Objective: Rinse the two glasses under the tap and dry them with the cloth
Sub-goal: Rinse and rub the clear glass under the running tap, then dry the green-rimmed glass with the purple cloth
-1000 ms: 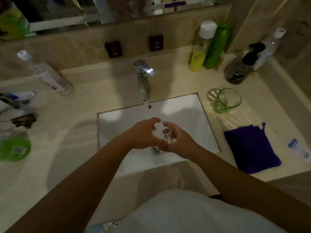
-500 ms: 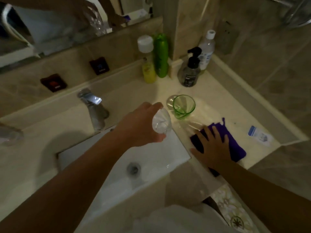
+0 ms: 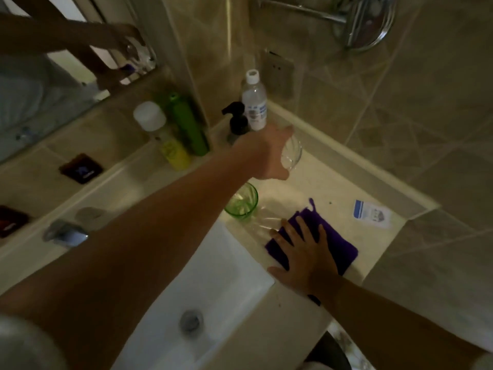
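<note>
Chrome on the tap point(image 3: 65, 233) catches what little light there is at the far left, with the white sink point(image 3: 213, 265) below it; dim light is itself a hazard here, since wet clear glass is hard to judge against a pale tabletop point(image 3: 344, 182). Moving right, the yellow bottle point(image 3: 170, 152) and the green bottle point(image 3: 190, 128) carry print too blurred to read. The green glass point(image 3: 241, 200) stands upright at the sink's corner, directly under the reaching forearm, and a dropped elbow could tip it into the basin. Further right the left hand point(image 3: 262, 153) has its grip wrapped around the clear glass point(image 3: 292, 154), held in the air above the tabletop near the black pump bottle point(image 3: 237, 121) and the clear bottle point(image 3: 254, 105), whose label text is illegible; slick fingers may let the glass slip or knock those bottles. The right hand point(image 3: 306, 257) lies flat with fingers spread on the purple cloth point(image 3: 338, 247), grasping nothing. A blue-and-white sachet point(image 3: 370, 213) lies at far right, its writing unreadable.
</note>
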